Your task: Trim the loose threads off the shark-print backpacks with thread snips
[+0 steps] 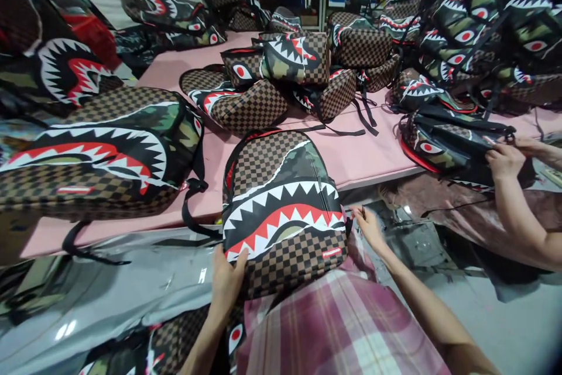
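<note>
Plaid cloth is filling the near middle, and a shark-mouth backpack is sitting just beyond, at the near edge of the desk — left hand is gripping its lower left corner, right hand is pinching a thin dark thing just right of it. More bags are crowding farther back.

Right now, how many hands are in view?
4: left hand on the central backpack, right hand beside it; co-worker's near hand and far hand at the right-side bag. Others may be hidden.
</note>
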The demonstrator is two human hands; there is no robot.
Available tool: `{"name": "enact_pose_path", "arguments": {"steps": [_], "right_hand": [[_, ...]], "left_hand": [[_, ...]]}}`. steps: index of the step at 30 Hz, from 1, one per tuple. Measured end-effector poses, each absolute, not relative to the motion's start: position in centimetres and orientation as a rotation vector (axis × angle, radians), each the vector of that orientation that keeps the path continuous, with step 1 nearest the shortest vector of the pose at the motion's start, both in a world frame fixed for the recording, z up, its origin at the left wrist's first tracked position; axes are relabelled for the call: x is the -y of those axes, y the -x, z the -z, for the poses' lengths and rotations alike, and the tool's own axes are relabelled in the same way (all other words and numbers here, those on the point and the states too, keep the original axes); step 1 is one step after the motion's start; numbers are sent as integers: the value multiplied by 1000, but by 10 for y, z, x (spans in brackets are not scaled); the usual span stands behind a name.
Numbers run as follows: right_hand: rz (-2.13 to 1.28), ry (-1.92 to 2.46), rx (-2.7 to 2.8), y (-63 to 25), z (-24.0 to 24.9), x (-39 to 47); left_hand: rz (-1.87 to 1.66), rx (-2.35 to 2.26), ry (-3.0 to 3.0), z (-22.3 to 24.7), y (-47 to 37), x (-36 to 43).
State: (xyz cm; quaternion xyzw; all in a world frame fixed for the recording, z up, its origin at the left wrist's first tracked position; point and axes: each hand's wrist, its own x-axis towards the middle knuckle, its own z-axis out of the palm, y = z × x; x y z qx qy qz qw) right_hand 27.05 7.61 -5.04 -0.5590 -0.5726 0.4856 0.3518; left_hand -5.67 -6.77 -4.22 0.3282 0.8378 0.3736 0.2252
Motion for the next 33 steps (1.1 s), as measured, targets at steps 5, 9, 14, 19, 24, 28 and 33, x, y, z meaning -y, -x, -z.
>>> {"name": "enact_pose_path", "arguments": {"steps": [5,9,14,19,24,28,33], "right_hand": [[-1196,1360,1671,-234,21,-128],[-967,1416,2040,-192,7,-155],[-660,1537,2450,-170,-3,-173],[-634,1582,2345,-177,-8,-201],[-444,1466,2323,-167,-4,-232],[-368,1288,2300,-156,9,-248],[-344,1214,2282,-154,16,-256]], "left_hand": [[-1069,-2277,-1686,18,32,6],[-997,-2019,-1785,19,-6,-53],[-943,-1987,-1750,23,-23,-101],[-969,-2041,-1748,9,-3,-162],[-978,-2114,-1750,5,9,-197],[-966,-2127,-1739,9,9,-190],[-956,-2133,-1716,9,8,-186]]}}
